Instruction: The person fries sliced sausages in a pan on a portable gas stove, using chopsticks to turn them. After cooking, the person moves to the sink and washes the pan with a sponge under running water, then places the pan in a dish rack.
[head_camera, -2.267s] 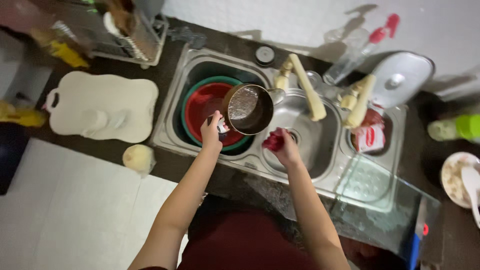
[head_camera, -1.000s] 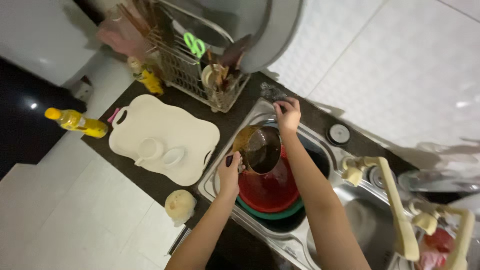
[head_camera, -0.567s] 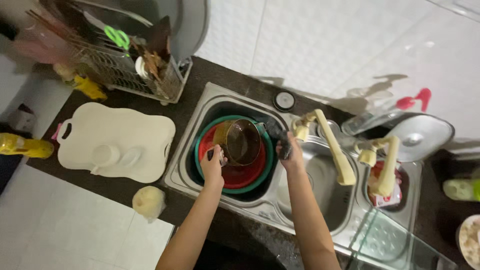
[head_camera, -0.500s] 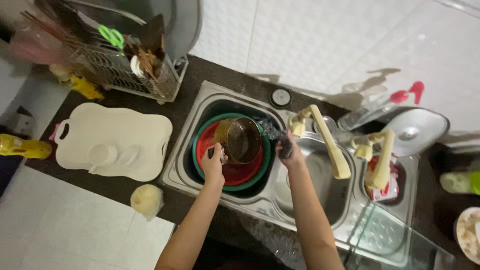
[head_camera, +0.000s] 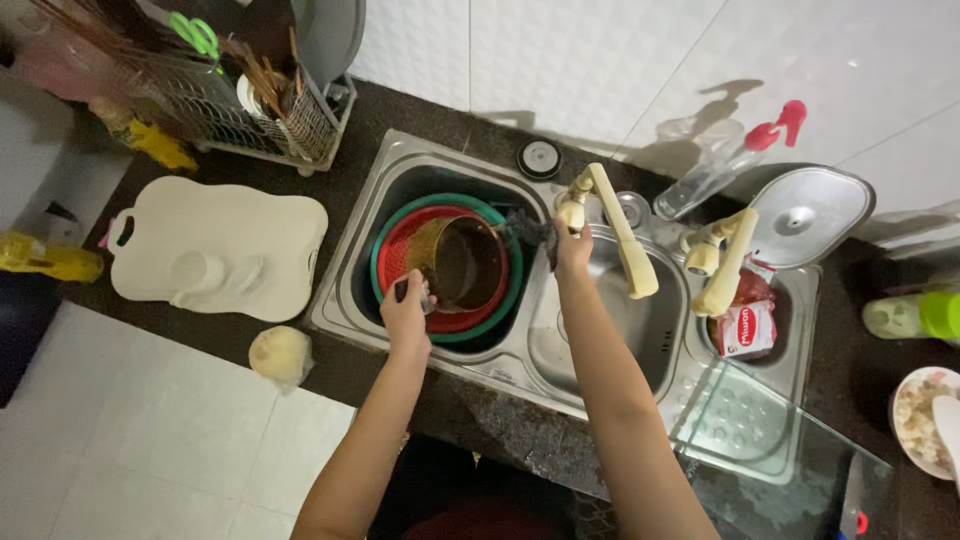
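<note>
Dark stone counter (head_camera: 400, 215) carries a double-bowl steel sink (head_camera: 400, 175), seen from above. Left of the sink lies a cream cutting board (head_camera: 215, 245) with a handle slot at its left end; behind it stands a wire dish rack (head_camera: 250, 115) packed with utensils. A steel lid (head_camera: 810, 215) rests at the right rear of the sink, just beside a clear spray bottle (head_camera: 720, 170) with a red trigger. Left bowl holds a green basin (head_camera: 510, 290) with a red colander (head_camera: 400, 245) nested inside it. Above these sits the metal pot (head_camera: 462, 262): round, tilted so its mouth faces the camera, outer wall brassy and stained, interior dark brown. Two cream faucet spouts (head_camera: 625, 230) reach over the middle of the sink. Left hand (head_camera: 408, 315) is closed around the pot's short handle at the pot's lower-left edge, holding it over the colander. Right hand (head_camera: 572, 250) is closed on a dark scouring pad (head_camera: 530, 230), which lies at the pot's right rim; contact with the rim cannot be confirmed. A small cream round object (head_camera: 280, 352) lies at the counter's front edge, below the cutting board.
</note>
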